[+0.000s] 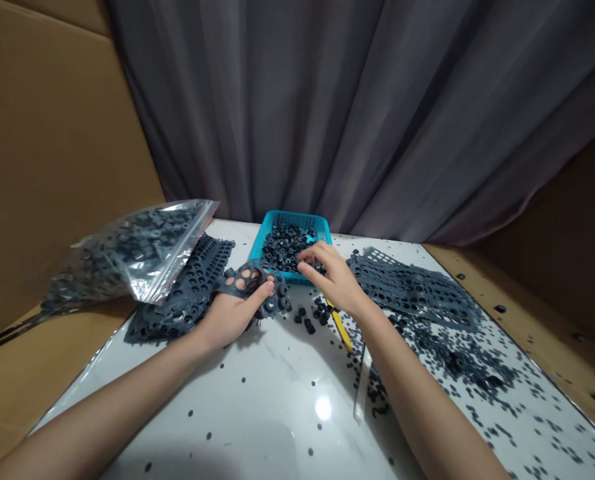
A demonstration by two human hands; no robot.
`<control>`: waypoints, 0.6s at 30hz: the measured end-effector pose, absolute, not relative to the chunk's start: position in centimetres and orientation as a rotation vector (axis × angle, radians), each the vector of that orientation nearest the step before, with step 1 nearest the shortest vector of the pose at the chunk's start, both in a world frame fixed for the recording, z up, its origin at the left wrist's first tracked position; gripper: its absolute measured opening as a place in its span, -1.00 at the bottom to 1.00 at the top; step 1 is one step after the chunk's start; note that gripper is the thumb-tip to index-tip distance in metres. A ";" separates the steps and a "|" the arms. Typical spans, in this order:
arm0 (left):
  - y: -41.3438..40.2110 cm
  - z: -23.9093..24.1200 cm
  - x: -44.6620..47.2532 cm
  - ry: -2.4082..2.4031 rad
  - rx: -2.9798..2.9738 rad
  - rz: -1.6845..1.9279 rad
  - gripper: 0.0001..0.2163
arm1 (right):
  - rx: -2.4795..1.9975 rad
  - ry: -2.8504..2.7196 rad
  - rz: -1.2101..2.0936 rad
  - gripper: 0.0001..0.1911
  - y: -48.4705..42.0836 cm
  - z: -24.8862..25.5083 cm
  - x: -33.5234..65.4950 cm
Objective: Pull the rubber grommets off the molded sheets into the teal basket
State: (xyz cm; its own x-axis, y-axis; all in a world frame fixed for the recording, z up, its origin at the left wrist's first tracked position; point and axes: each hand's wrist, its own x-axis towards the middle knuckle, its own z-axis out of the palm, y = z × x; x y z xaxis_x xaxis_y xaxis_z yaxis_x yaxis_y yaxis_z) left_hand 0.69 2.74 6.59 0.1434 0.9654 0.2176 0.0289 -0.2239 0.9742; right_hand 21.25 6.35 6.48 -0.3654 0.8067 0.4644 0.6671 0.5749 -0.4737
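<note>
My left hand is closed on a dark rubber sheet full of round holes. Its thumb presses on top, and skin shows through several holes. Small black rubber pieces still sit in the sheet's right end. My right hand hovers at the front right of a blue plastic basket, thumb and fingers curved and apart, nothing visible between them. Inside the basket lies a heap of small black rubber pieces. A few loose black pieces lie on the white table between my hands.
At left, a clear zip bag of black pieces rests against stacked perforated sheets. More sheets lie at right, near scattered black bits. A yellow-handled tool and a pale strip lie by my right forearm.
</note>
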 end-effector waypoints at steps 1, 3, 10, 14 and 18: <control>2.7 6.6 0.6 1.038 1.530 1.257 -0.92 | -1.050 -2.223 0.347 -0.71 5.6 7.3 20.6; 2.6 6.5 0.6 1.074 1.616 1.273 -0.92 | -0.988 -2.353 0.350 -0.70 4.3 8.5 19.5; 2.2 6.0 0.6 1.043 1.765 1.235 -0.89 | -0.952 -2.371 0.517 -0.65 3.2 8.7 18.5; 2.2 5.9 0.9 0.878 1.477 1.188 -0.88 | -0.817 -2.179 1.000 -0.59 3.4 8.3 18.7; 2.1 6.4 1.2 0.702 0.956 1.108 -0.79 | -0.647 -1.821 1.494 -0.61 3.6 7.3 18.1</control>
State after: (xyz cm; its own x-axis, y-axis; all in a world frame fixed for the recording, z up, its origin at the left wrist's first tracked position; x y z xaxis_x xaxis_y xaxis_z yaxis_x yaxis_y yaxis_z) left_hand 1.24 2.05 6.39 0.3130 0.9497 -0.0087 -0.4134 0.1445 0.8990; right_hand 18.08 3.61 7.25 -0.6415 0.7423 0.1935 -0.0448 0.2156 -0.9755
